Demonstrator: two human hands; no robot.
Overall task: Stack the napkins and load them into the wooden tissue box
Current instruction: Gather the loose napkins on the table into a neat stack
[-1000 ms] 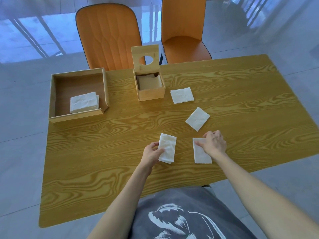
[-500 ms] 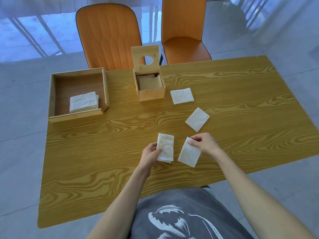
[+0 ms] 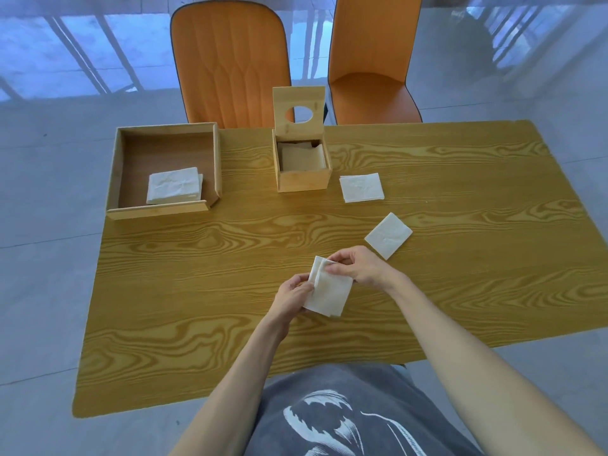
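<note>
Holding a small stack of white napkins between both hands, just above the near middle of the wooden table. Left hand grips the stack's left edge, thumb on top, fingers curled beneath and hidden. Right hand pinches the far corner, thumb and forefinger closed on the top sheet; wrist bent inward, forearm running in from lower right. Sheets slightly fanned at the far corner; their number cannot be told.

Two single napkins lie flat on the table: one just beyond the right hand, set diagonally, another just right of the wooden tissue box. Box lid stands upright, round hole showing; napkins lie inside, shaded and hard to count.

Open wooden tray at far left holds a napkin pile. Two orange chairs behind the table, tops cut off. Grey printed shirt at bottom edge.
</note>
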